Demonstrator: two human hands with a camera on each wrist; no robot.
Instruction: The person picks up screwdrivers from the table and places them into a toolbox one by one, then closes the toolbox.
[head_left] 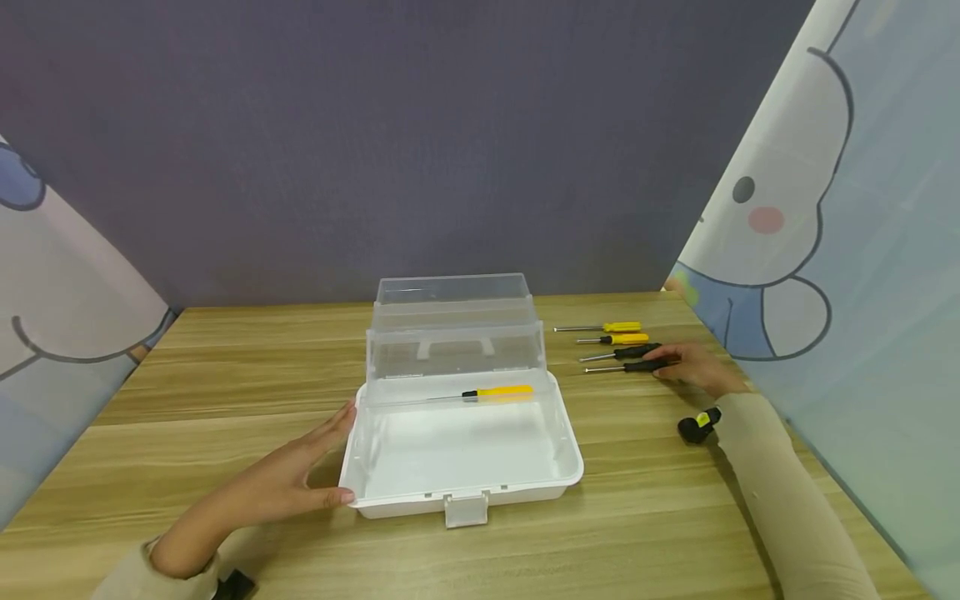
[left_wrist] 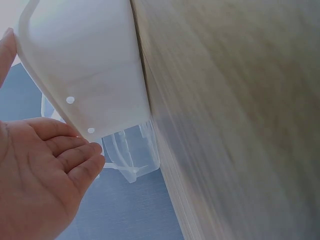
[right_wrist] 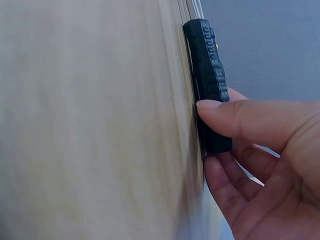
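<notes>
A white plastic toolbox (head_left: 525, 490) stands on the table with its clear lid (head_left: 457, 317) raised at the back. Inside, toward the rear, lies a screwdriver with a yellow handle (head_left: 506, 392), partly seen through clear plastic. My left hand (head_left: 277, 479) touches the box's left side, thumb at the front corner, fingers fairly straight along the rim (left_wrist: 47, 97). On the right, my right hand (head_left: 697, 369) pinches the black handle of the nearest screwdriver (head_left: 633, 367) between thumb and fingers. This handle (right_wrist: 207, 65) appears to lie against the tabletop.
Beyond the held screwdriver lie another black-handled screwdriver (head_left: 633, 351) and two yellow-handled ones (head_left: 621, 327). A clear latch (head_left: 466, 510) hangs from the box front. A dark wall (head_left: 450, 150) borders the table's back; printed curtains (head_left: 862, 375) flank it.
</notes>
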